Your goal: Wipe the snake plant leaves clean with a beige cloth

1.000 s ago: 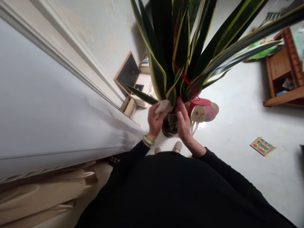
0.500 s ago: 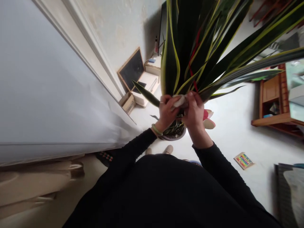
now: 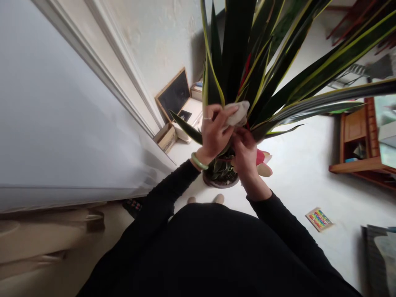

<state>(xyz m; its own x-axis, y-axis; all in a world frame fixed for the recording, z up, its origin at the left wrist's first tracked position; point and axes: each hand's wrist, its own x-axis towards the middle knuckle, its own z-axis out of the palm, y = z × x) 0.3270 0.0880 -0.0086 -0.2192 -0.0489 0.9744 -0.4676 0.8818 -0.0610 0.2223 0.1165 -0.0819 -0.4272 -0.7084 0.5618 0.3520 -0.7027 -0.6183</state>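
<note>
Tall potted plant [image 3: 236,53] with stiff, dark green, yellow-edged, sword-shaped leaves [image 3: 343,58]: standing here in its round pot [image 3: 217,184], some leaves upright, others leaning far out.
Crumpled off-white cloth [image 3: 239,115]: bunched small, by the lower leaves.

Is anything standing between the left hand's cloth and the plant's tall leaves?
Nothing visible: the cloth in the left hand shows in front of the tall leaves; contact is unclear. The right hand is just lower.

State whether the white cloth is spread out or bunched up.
Bunched up: the cloth makes a compact, crumpled wad in the left hand.
</note>
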